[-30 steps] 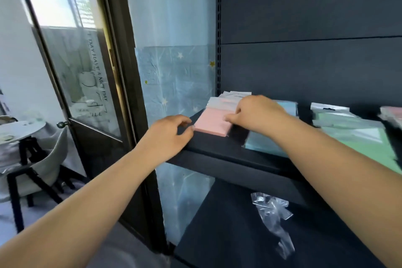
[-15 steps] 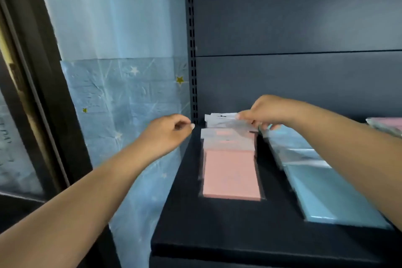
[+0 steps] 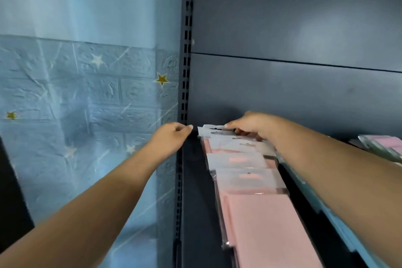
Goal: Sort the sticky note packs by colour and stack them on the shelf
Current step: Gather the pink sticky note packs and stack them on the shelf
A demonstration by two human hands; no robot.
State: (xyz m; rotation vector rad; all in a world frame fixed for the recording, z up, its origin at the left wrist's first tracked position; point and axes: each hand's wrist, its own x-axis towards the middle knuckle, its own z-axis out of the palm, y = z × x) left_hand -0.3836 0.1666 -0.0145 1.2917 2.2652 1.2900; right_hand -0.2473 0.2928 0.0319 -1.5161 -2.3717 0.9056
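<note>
Pink sticky note packs (image 3: 256, 180): 1 row, overlapped like shingles, running front to back on the dark shelf (image 3: 195, 213), near its left end beside the slotted upright (image 3: 186, 93). Clear sleeves w/ white header tabs; we count approx. 5 tabs showing, exact qty not clear.

Rearmost pack (image 3: 212, 130): at back of row, close to the back panel (image 3: 293, 93). Our right hand (image 3: 250, 125) is on it, fingers curled round the header tab; grip reads as a pinch.

Left hand (image 3: 171, 137): hovers just left of the row by the upright, fingers loosely curled, holding nothing, not touching any pack.

Blue packs (image 3: 339, 226): 1 strip to the right of the pink row, mostly hidden under our right forearm. 1 more pink pack (image 3: 389, 142) lies well apart at far right, w/ other sleeves we can't sort by colour from here.

Step in hand, as we judge it: squaring the back pack w/ the pink row.

Handling notes:
- Sleeves look slick; we'd move the pack by the note block, not the tab alone, or the tab may just flex.
- Bring left hand in flat against the row's left edge as a stop.
- Keep forearm lifted so blue packs don't drag.
- Far-right pink pack prob. belongs in this row.
</note>
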